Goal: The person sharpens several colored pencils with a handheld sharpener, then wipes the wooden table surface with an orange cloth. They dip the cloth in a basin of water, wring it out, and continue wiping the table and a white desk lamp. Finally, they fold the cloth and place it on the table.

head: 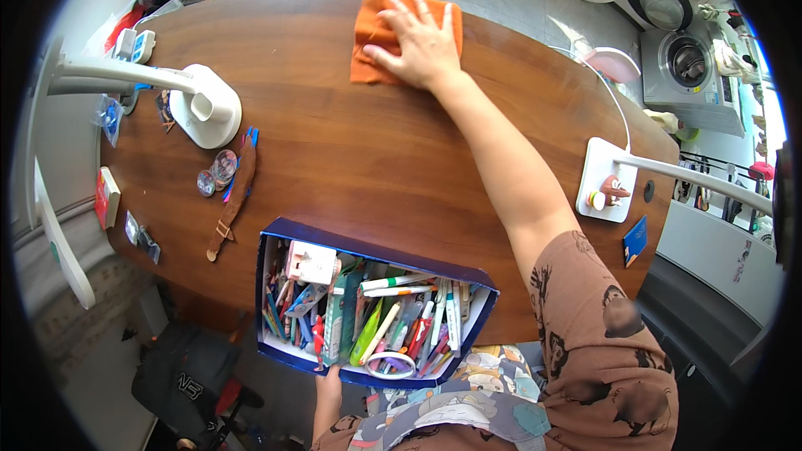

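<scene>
My right hand [421, 44] lies flat with spread fingers on an orange cloth [369, 62], near the far edge of the brown wooden desk [351, 156]. At the near edge, my left hand [329, 377] is at the front wall of a dark blue box [376, 249]; most of that hand is hidden beneath it. The box holds markers, pencils, a white and pink sharpener-like device [312, 263], a green pen-shaped item [366, 333] and a roll of tape [390, 364]. Left of the box lies a brown strap-like item [237, 191] over blue and pink pieces.
A white lamp base [210, 109] stands at the left, beside round clear containers [224, 166]. Another white lamp base [606, 181] with a small brown figure is at the right, near a blue card [635, 241]. A red book [108, 197] lies at the left edge.
</scene>
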The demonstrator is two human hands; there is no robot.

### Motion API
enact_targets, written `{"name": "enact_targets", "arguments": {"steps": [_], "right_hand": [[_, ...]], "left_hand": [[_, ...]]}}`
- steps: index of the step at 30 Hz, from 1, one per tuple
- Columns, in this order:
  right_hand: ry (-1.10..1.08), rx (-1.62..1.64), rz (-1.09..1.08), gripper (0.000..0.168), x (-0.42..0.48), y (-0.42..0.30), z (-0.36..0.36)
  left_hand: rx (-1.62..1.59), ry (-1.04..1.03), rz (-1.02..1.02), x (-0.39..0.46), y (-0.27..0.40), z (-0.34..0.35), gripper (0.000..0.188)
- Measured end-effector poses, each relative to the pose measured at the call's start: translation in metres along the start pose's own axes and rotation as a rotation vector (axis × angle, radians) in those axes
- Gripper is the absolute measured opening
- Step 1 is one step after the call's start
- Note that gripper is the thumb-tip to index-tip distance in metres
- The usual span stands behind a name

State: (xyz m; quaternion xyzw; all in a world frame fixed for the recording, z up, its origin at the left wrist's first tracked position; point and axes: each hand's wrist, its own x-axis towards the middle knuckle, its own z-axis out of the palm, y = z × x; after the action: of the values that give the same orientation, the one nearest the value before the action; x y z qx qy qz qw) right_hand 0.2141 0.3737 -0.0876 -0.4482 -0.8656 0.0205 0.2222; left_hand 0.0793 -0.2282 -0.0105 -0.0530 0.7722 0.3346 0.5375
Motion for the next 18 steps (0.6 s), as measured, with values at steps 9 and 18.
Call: {"name": "enact_targets", "arguments": {"steps": [9,18], "right_hand": [[-0.608,0.328,-0.533,0.070,-0.136,-0.108,-0.070],[-0.122,0.202,0.075,0.079,0.090,-0.141,0.072]], "left_hand": [[0.071,0.059,0.121,-0.012,-0.017,0.007,0.034],[0.433,0.000,-0.259,-0.010,0.025,0.017,0.055]]}}
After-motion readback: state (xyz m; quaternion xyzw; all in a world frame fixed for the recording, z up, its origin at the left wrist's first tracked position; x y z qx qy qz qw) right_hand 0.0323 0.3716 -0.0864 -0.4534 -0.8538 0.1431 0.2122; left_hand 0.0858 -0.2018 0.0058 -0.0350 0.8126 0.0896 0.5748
